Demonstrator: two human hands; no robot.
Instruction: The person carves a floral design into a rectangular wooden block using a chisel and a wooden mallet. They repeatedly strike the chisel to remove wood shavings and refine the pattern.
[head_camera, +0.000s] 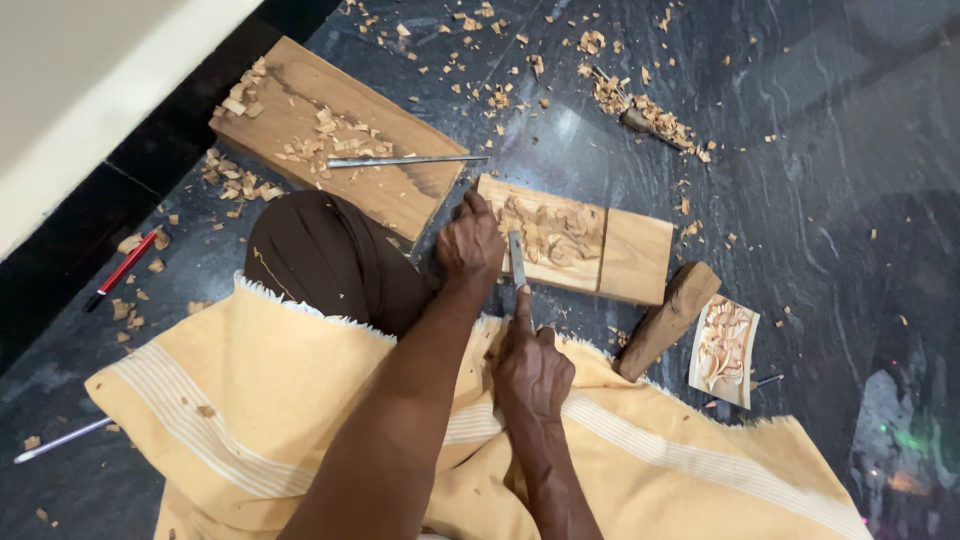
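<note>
Both forearms are bare — no sleeves, watch or rings show on the left hand (470, 245) or right hand (530, 375). A pale yellow cloth (300, 400) with frayed edges and white stripes covers the lap — a dark brown garment (325, 255) over one knee.

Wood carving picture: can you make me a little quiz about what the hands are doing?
1. True or false: the right hand holds a chisel against the carved board.
2. Where does the left hand rest? A) on the carved board's near end B) on the red pen C) on the wooden mallet
3. What lies scattered over the dark floor?

Key: 1 true; 2 A; 3 wood chips.
</note>
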